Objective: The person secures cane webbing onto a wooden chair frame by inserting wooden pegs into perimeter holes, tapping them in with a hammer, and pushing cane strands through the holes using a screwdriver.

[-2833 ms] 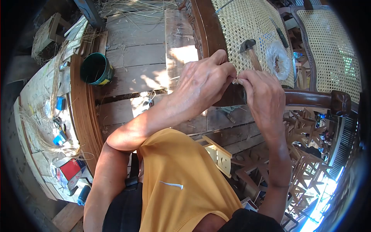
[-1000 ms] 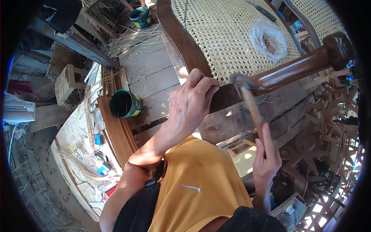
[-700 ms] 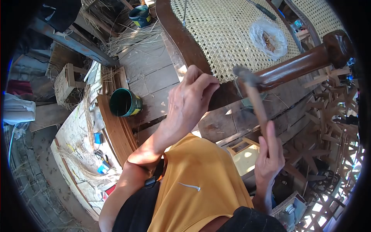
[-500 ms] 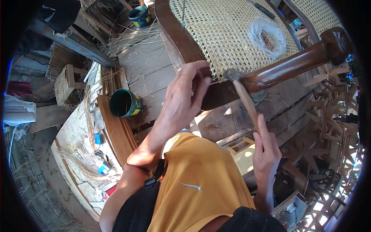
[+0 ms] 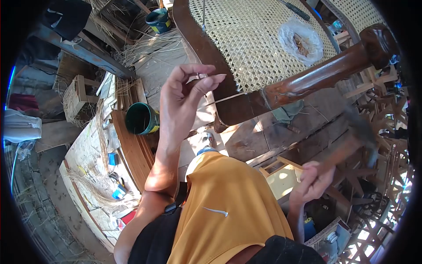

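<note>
My right hand is wrapped round the wooden handle of a hammer, held out to the right, clear of the chair; its head is smeared by motion. My left hand is raised beside the near left corner of a dark wooden chair frame. Its fingers are curled towards the thumb, around something small that I cannot make out. Woven cane webbing fills the frame. From the webbing's near corner a pale cane strand sticks out across the wood towards my left hand.
On the webbing lie a clear plastic bag with small brown pieces and a dark-handled tool. A turned wooden post runs along the right. Green buckets and loose cane strands are on the left; wooden parts crowd the right.
The hammer has swung away from the frame's corner, out to the right. My left hand has drawn back left from the webbing's edge, uncovering the strand at the corner.
</note>
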The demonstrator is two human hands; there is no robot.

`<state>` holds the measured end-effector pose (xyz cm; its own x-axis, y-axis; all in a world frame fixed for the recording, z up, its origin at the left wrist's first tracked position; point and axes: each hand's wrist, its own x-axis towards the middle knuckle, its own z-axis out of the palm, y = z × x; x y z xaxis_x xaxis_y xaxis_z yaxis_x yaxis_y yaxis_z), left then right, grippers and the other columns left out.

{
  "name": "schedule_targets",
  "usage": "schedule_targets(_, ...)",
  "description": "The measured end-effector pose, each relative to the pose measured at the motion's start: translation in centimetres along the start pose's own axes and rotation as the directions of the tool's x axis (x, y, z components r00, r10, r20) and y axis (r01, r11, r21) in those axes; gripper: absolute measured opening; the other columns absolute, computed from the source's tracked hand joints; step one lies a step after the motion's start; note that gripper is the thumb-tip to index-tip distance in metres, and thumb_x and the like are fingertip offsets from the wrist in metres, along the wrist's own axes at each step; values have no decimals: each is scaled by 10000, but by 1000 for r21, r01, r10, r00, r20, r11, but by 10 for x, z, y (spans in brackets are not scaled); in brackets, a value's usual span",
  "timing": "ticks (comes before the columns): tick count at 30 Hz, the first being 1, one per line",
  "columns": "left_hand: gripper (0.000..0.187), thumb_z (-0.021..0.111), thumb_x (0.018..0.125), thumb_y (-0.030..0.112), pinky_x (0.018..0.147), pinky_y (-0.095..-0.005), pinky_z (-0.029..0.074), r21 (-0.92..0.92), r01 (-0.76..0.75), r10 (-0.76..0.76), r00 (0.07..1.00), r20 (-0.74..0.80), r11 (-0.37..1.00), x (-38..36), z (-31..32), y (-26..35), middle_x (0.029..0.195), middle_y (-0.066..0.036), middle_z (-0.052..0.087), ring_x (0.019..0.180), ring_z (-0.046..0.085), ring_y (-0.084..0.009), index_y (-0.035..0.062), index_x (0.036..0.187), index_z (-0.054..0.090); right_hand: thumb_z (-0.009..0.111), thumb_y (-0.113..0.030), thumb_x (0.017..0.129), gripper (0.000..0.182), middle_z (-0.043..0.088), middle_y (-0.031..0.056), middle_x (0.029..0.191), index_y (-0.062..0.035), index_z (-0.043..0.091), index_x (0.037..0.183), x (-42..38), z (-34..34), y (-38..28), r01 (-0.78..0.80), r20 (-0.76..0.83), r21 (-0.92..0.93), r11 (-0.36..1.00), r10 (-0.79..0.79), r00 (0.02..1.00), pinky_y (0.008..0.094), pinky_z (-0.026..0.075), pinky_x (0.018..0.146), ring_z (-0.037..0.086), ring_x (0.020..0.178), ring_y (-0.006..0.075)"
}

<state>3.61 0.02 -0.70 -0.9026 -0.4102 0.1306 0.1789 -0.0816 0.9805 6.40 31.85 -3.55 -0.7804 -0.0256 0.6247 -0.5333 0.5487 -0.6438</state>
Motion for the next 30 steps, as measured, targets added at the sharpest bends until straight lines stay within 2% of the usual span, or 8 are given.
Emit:
schedule_targets(3,214,515,1048,79,830,-290,562,-215,42,-48,999,-22,976,-4,-3,-6,1071,-151,694,912,715,-188,-30,1219,581,492,-60,1047,401,527,25,778,30,476,1438,12,6,3,-338,-154,116,934,353,923,184,301,498,338,555,29)
schedule_targets(6,219,470,1071,90,673,-219,498,-209,57,-52,998,31,976,-9,-6,-10,1011,-96,674,746,628,-92,-27,1228,567,509,-96,1055,376,619,54,865,-10,534,1420,48,1,20,-392,126,-37,919,394,911,216,396,543,494,619,69)
schedule_targets(8,225,458,1075,93,624,-205,437,-152,66,-60,997,45,986,-14,-1,-8,970,-66,659,683,529,-56,-13,1237,574,542,-121,1039,341,661,89,910,-23,596,1362,75,14,31,-101,234,-167,981,139,962,299,470,675,600,748,165)
schedule_targets(12,232,474,1066,100,556,-170,306,-76,65,-63,998,28,995,-26,14,-3,915,-41,646,629,398,-7,-2,1228,607,584,-171,1023,302,695,149,1045,-6,659,1266,121,42,2,9,470,-279,960,129,873,370,514,821,688,937,277)
schedule_targets(15,211,536,1053,138,558,-167,292,-41,118,-120,992,-39,992,-36,18,5,853,-9,640,628,389,5,13,1192,635,598,-133,1013,267,694,83,1186,-1,671,1234,137,52,1,91,545,-344,935,120,830,347,518,871,632,1067,160)
schedule_targets(20,182,565,1044,144,561,-161,278,43,167,-162,981,-108,985,-47,2,-4,824,27,628,631,382,17,37,1154,663,651,-240,974,309,713,135,1067,12,678,1150,184,67,39,-94,471,0,996,83,878,399,515,821,687,975,229)
schedule_targets(22,166,567,1043,145,552,-167,266,21,214,-207,962,-179,977,-53,5,-1,800,42,596,630,389,11,36,1117,668,653,-212,950,259,695,123,1041,-41,688,1141,221,79,43,-55,495,-192,980,145,856,384,497,878,644,976,228)
schedule_targets(30,136,611,1026,177,586,-159,285,96,193,-173,967,-187,977,-57,2,-19,814,51,573,662,393,15,74,1074,686,679,-358,883,433,694,196,1138,-69,650,1205,278,191,148,499,438,-56,865,-428,791,478,537,891,658,1075,396)
